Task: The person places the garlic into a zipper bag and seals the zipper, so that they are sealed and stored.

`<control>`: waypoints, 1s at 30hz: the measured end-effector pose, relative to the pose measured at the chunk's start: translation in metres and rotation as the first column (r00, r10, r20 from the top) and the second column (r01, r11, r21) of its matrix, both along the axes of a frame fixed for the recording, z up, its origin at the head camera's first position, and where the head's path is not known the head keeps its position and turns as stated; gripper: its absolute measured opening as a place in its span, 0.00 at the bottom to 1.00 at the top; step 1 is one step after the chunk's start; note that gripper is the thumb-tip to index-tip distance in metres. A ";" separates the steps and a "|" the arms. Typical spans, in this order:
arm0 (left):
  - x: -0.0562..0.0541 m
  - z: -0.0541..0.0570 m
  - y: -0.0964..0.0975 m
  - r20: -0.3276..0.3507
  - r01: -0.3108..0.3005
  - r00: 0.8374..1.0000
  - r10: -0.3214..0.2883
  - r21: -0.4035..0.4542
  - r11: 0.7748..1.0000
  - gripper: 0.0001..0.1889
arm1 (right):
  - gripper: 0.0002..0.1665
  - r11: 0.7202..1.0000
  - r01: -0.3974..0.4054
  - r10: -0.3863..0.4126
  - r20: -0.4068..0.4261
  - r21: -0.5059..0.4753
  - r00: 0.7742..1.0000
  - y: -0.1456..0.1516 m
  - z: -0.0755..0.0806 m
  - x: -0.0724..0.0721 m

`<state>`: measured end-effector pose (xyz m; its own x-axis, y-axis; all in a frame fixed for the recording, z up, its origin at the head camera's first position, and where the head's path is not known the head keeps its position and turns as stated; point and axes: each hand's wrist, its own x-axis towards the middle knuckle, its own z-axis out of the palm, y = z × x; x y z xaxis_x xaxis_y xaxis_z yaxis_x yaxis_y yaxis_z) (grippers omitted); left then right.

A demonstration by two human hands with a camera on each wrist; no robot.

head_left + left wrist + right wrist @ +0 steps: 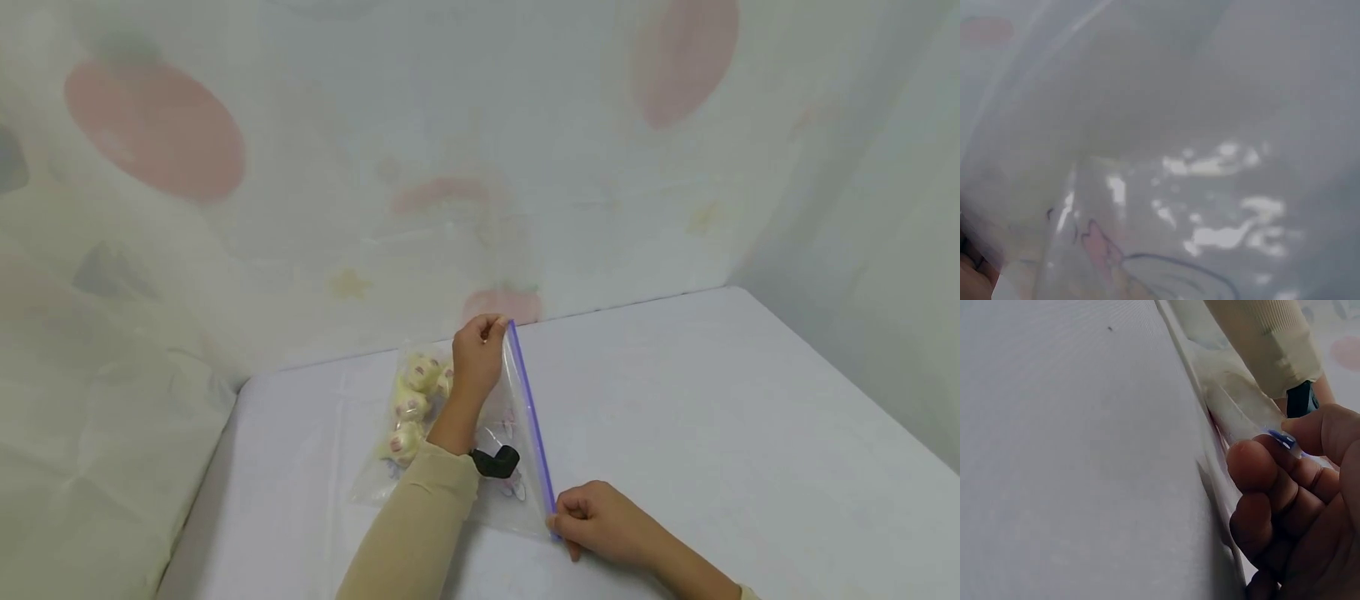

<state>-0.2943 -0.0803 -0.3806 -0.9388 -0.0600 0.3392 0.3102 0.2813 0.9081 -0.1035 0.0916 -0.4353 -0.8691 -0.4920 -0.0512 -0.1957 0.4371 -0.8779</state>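
Observation:
A clear zip bag (491, 504) with a purple zip strip (531, 408) lies on the table, its strip edge to the right. Inside it are several pale yellow plush-like pieces (411, 406) with pinkish marks. My left hand (477, 354) pinches the far end of the strip. The near end of the strip is pinched by my right hand (603, 523), thumb against curled fingers; the right wrist view shows the strip's purple tip (1285, 439) between them. Close up in the left wrist view, the shiny film (1147, 125) carries a printed line drawing (1104, 250).
A white cloth covers the table (712, 417). Behind it hangs a pale curtain (562, 167) with faded fruit prints, and another drape (97, 467) lies along the left side. A black wrist mount (497, 462) sits on the left wrist above the bag.

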 end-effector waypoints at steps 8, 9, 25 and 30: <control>-0.001 -0.003 -0.009 0.061 0.049 0.997 -0.048 -0.009 0.999 0.13 | 0.20 1.000 -0.028 0.028 0.007 0.010 1.000 0.002 -0.002 -0.003; -0.001 -0.003 -0.011 0.068 0.065 0.996 -0.063 -0.028 0.998 0.14 | 0.19 1.000 -0.025 0.025 0.019 0.009 1.000 0.003 -0.003 -0.004; 0.039 0.001 -0.107 0.201 0.115 0.977 -0.066 -0.243 0.963 0.28 | 0.17 0.992 0.107 -0.087 0.245 -0.071 0.966 0.039 -0.001 -0.035; 0.054 -0.019 -0.141 0.258 0.063 0.966 0.018 -0.303 0.951 0.27 | 0.21 0.995 0.099 -0.100 0.203 0.017 0.974 0.056 -0.001 -0.040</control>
